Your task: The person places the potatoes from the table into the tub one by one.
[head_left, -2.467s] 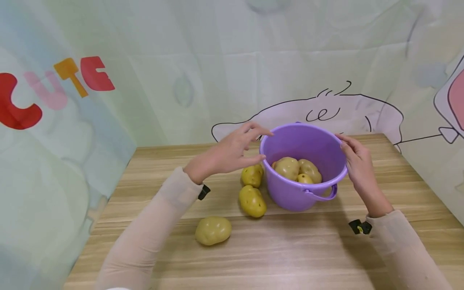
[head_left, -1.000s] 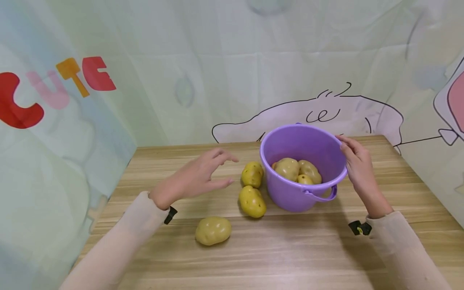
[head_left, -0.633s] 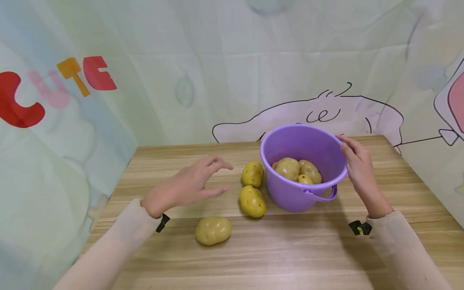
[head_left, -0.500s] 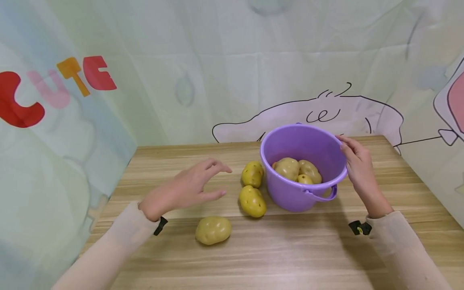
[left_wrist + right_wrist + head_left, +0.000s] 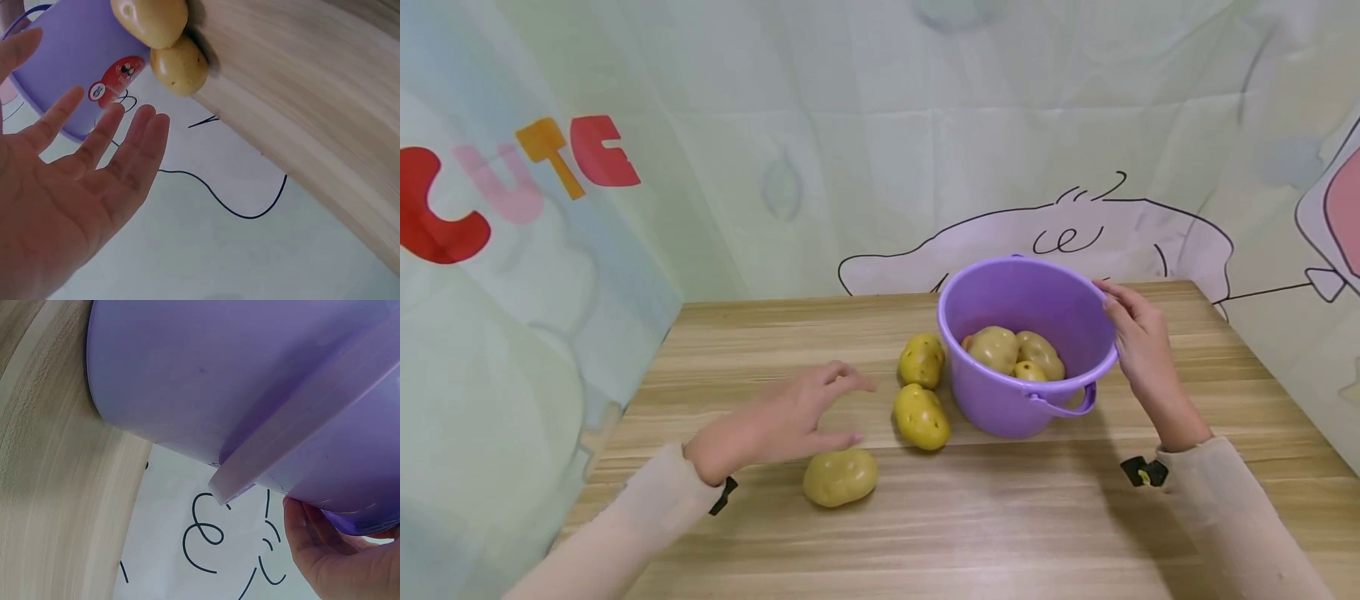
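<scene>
With spread, relaxed fingers, my left hand hovers just behind a pale potato on the table; its palm holds nothing in the left wrist view. To the right, two yellow potatoes lie one behind the other, the nearer potato close to the farther potato, both beside a purple bucket. Inside the bucket are several potatoes. My right hand grips the bucket's rim on its right side, thumb outside; the right wrist view shows the fingers at that rim.
The bucket's handle hangs down at its front. A wood-grain table ends at a printed curtain behind it and on the left. A red sticker marks the bucket's side.
My left hand has drawn back from the bucket's rim, moving left, down and toward the pale potato. My right hand, the bucket and the potatoes have stayed in place.
</scene>
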`<state>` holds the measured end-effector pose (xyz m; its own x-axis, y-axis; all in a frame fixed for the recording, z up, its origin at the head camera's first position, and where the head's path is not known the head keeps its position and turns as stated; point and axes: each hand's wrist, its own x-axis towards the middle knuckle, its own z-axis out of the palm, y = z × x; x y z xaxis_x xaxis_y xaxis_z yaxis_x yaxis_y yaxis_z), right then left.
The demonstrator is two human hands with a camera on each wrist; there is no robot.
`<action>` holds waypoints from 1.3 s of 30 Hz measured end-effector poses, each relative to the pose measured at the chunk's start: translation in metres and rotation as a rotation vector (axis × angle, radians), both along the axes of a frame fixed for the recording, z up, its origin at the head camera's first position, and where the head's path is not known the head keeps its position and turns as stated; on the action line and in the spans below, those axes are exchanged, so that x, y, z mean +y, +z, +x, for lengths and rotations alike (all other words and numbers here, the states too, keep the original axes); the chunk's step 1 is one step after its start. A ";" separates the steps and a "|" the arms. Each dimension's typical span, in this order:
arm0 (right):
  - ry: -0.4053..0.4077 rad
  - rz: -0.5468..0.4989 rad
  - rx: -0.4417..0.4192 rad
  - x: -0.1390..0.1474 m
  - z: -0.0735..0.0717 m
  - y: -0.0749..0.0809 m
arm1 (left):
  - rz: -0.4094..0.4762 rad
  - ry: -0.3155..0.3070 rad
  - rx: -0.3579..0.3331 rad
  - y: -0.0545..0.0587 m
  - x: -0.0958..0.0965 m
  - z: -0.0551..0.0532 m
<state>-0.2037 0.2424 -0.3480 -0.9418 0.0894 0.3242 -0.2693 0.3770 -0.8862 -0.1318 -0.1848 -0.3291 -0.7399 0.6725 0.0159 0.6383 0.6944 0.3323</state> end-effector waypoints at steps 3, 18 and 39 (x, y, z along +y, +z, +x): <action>-0.001 0.005 -0.002 0.000 0.000 0.000 | -0.012 -0.012 0.001 -0.007 0.000 0.003; 0.013 -0.001 -0.003 0.000 0.001 0.000 | -0.072 -0.016 -0.041 -0.042 0.003 0.020; 0.010 -0.022 0.002 0.000 0.000 -0.001 | -0.110 -0.029 -0.049 -0.059 0.003 0.027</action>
<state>-0.2034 0.2429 -0.3495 -0.9420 0.0869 0.3240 -0.2747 0.3548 -0.8937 -0.1052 -0.1814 -0.3879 -0.7183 0.6892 -0.0947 0.6433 0.7099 0.2868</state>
